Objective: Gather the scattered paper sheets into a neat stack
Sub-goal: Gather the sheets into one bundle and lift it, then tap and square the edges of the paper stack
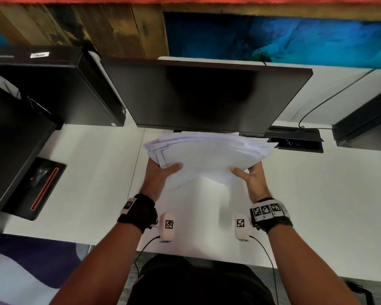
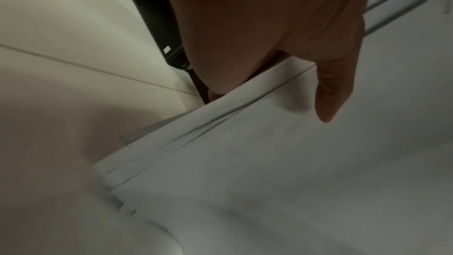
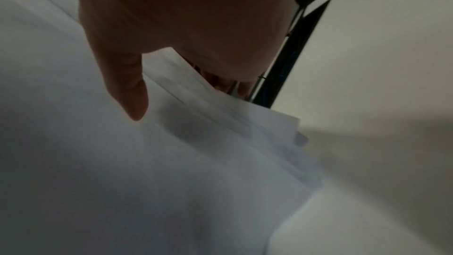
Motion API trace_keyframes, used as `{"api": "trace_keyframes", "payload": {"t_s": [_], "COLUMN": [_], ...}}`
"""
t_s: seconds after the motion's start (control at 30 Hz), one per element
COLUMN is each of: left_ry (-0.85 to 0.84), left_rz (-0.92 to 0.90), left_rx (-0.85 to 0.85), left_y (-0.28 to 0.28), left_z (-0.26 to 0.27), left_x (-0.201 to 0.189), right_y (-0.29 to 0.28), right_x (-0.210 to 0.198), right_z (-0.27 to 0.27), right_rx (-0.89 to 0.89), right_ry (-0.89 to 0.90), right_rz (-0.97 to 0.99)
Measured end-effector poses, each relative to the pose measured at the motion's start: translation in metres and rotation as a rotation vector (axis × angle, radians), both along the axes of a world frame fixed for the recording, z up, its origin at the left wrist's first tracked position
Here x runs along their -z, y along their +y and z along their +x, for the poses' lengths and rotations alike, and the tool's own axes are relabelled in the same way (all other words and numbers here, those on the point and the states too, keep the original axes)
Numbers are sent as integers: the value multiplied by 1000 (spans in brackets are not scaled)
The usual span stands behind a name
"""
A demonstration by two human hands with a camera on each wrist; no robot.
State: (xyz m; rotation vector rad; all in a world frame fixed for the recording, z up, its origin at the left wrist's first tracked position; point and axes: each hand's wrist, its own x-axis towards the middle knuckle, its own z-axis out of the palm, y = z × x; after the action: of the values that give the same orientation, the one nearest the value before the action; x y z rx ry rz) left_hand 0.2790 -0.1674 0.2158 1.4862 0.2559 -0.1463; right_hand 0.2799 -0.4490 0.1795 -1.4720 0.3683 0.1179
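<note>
A loose bundle of several white paper sheets (image 1: 207,157) is held up over the white desk (image 1: 97,172), just in front of the monitor. Its edges are fanned and uneven. My left hand (image 1: 161,172) grips the bundle's left side, thumb on top and fingers underneath. My right hand (image 1: 249,177) grips the right side the same way. In the left wrist view the thumb lies on the paper sheets (image 2: 269,162), whose staggered edges show beside the left hand (image 2: 282,46). In the right wrist view the thumb of my right hand (image 3: 171,36) rests on the paper sheets (image 3: 171,162); fingers below are mostly hidden.
A dark monitor (image 1: 202,95) stands right behind the sheets. A black computer case (image 1: 53,89) is at back left, a second screen (image 1: 9,139) and a mouse on a black pad (image 1: 40,183) at left. A cable port (image 1: 295,139) with a cable lies at right.
</note>
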Motion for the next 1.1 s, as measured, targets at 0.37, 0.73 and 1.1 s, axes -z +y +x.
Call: {"api": "trace_keyframes", "payload": {"t_s": [0.37, 0.73, 1.1], "left_ry": [24, 166, -128], "left_rz": [-50, -58, 114], "left_rx": [-14, -45, 72], "left_y": [1, -8, 7], "left_z": [16, 1, 18], "left_x": [7, 31, -13], "right_y": [0, 17, -2], "right_x": [-5, 42, -7], "right_z": [21, 21, 16], "right_rx": [-33, 43, -60], "right_ry": [-95, 128, -76], "right_rz": [130, 109, 66]}}
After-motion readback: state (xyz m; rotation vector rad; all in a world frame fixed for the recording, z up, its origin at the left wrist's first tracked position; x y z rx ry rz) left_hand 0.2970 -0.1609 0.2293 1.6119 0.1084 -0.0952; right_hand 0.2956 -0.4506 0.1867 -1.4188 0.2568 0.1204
